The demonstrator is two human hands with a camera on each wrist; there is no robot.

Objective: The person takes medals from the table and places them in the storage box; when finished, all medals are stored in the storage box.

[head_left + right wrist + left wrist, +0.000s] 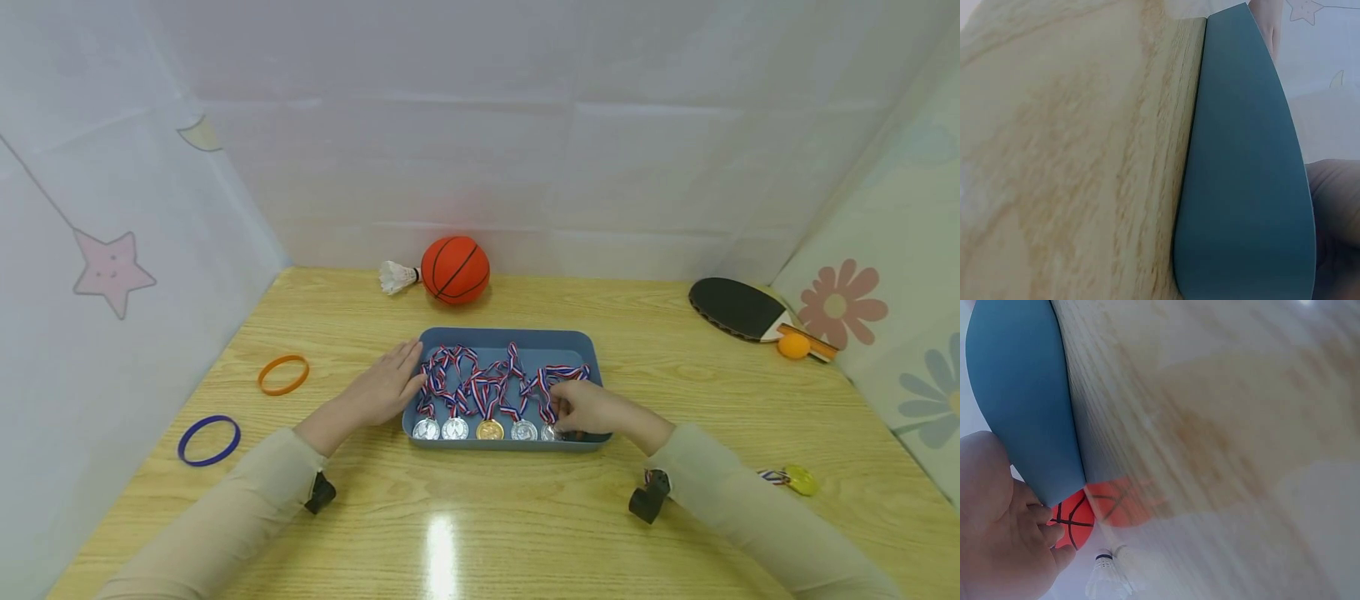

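Note:
A blue-grey tray (504,446) holds several medals on striped red, white and blue ribbons. Along its near side lie silver medals (455,428) and one gold medal (491,430). My left hand (386,385) rests against the tray's left wall with its fingers straight; in the left wrist view the palm (997,531) is beside that wall. Reaching in over the right rim, my right hand (587,407) pinches the rightmost silver medal (551,433) near its ribbon, partly covering it. In the right wrist view the tray wall (1244,175) hides most of the fingers.
Behind the tray are a small basketball (455,270) and a shuttlecock (397,277). Orange (283,375) and blue (209,441) wristbands lie left. To the right are a table-tennis bat (738,310), an orange ball (793,346) and another gold medal (802,480) beside my right sleeve.

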